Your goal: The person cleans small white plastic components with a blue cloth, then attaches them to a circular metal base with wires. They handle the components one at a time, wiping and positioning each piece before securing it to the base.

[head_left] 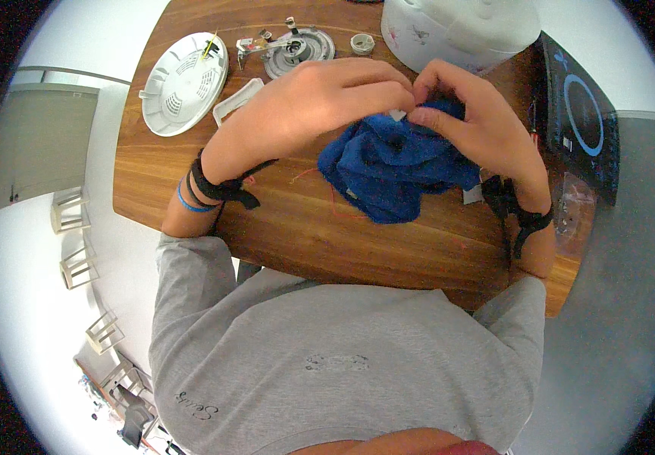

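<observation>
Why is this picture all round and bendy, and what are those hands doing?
The picture comes from a small wide camera worn on a person's head, looking down, so straight edges curve. You see the person's own two hands above a brown wooden table. The left hand and right hand meet, pinching a crumpled blue cloth with a thin red thread beside it. Farther back lie a round white plastic cover, a round grey metal part and a big white appliance body.

Both forearms are raised from the lower edge; the left hand (320, 106) and right hand (471, 121) are brought together, fingertips pinched and touching.
</observation>
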